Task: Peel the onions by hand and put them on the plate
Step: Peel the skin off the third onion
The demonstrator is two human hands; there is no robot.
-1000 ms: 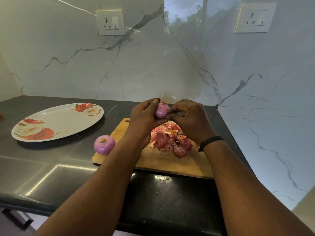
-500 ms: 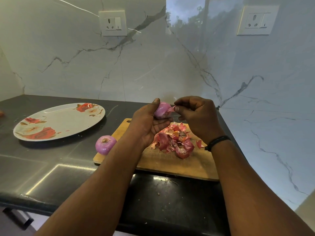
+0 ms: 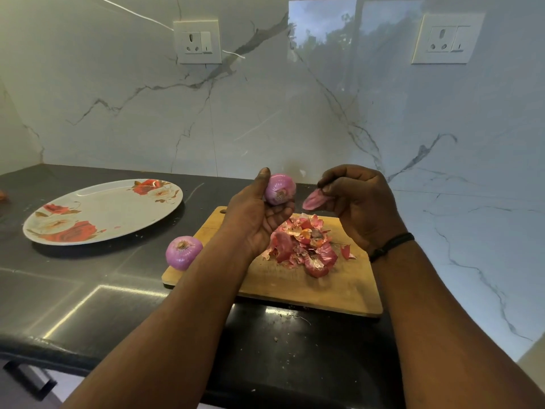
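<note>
I am holding both forearms out over the front edge of the desk (image 3: pixel 88 305), raised above the wooden cutting board (image 3: pixel 295 284). My left hand (image 3: pixel 256 219) is turned palm up, thumb pointing straight up, and its fingers are curling under a peeled purple onion (image 3: pixel 280 188), gripping it above the far part of the board. My right hand (image 3: pixel 359 205) is lifted just beside it, apart from the onion, fingers bent inward, pinching a loose pink strip of skin (image 3: pixel 314 199) between thumb and fingertips. A black band (image 3: pixel 390 246) is sitting on that wrist.

A heap of peelings (image 3: pixel 303 246) is lying on the middle of the board, under my hands. A second onion (image 3: pixel 183 252) is resting at the board's left edge; I cannot tell whether it is on the board or on the desk. The flowered plate (image 3: pixel 100 212) is sitting well apart, toward the desk's far left corner, with no onion on it.

Two wall sockets (image 3: pixel 198 42) are showing on the marble wall behind; I am seeing no readable writing or brand anywhere.
</note>
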